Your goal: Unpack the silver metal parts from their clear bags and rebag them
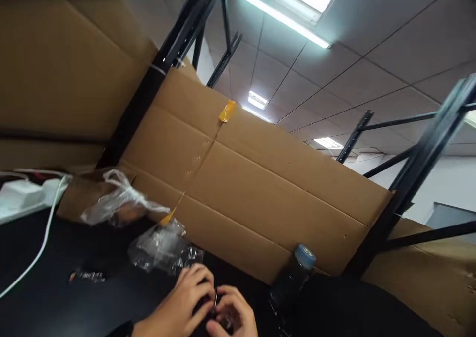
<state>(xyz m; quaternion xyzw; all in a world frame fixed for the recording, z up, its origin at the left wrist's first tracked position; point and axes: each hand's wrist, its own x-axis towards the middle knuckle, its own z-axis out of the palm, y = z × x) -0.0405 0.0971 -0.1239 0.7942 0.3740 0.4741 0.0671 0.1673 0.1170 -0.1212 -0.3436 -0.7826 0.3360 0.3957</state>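
Head view sits tilted and looks along a black table [55, 297] toward a cardboard wall [267, 188]. Your two hands meet at the bottom edge of the picture, just left of the middle. Your left hand [182, 305] comes in from the lower left out of a dark sleeve [119, 330], its fingers curled over a small dark part [213, 311]. Your right hand [234, 316] closes on the same part from the other side, thumb and fingers bent in against it. Both hands grasp it, and it lies pinched between them just above the tabletop. A thin glint of metal shows at its top, but the part is too blurred and too covered to say what it is.

Just beyond your left hand lies a crumpled clear plastic bag [163, 250], and a second clear bag [119, 198] rests farther back at the foot of the cardboard. To the right of your hands, near them but apart, a dark bottle [293, 277] with a blue-grey cap leans against the wall. A white cable [42, 238] trails across the left of the table from a white block [18, 194] at the far left edge. A small blurred item [86, 276] lies on the table between the cable and the bags. Black rack posts [422, 178] rise on the right, and ceiling lights [284, 19] glow overhead.
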